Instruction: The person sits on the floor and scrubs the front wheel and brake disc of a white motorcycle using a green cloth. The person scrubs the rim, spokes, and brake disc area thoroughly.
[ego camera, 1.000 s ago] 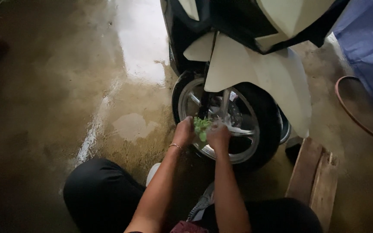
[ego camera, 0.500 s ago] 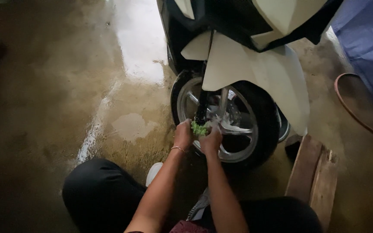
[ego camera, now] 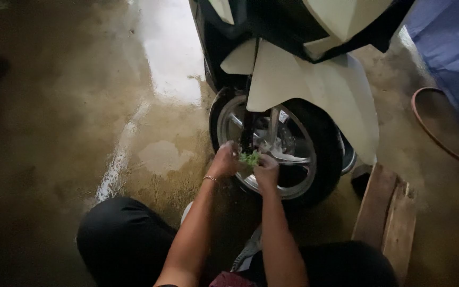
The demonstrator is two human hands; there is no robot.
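Observation:
A cream scooter's front wheel (ego camera: 293, 154), with a black tyre and silver spokes, stands just ahead of my knees under a pale mudguard (ego camera: 314, 90). Both hands meet at the wheel's left rim. A small green scrubbing pad (ego camera: 251, 158) is pinched between them. My left hand (ego camera: 223, 160), a thin bracelet on its wrist, grips the pad's left side. From the right, my right hand (ego camera: 266, 169) clasps the pad against the silver rim. Part of the pad is hidden by my fingers.
The concrete floor (ego camera: 81, 117) is wet, with a bright puddle at the top middle. A wooden plank block (ego camera: 386, 212) lies right of the wheel. A brown hose (ego camera: 442, 138) curves beside a blue tarp (ego camera: 452, 48) at the far right. My dark-trousered knees fill the bottom.
The wheel and my hands sit slightly further left in view than before. Both hands stay on the green pad at the rim, shifting a little along it.

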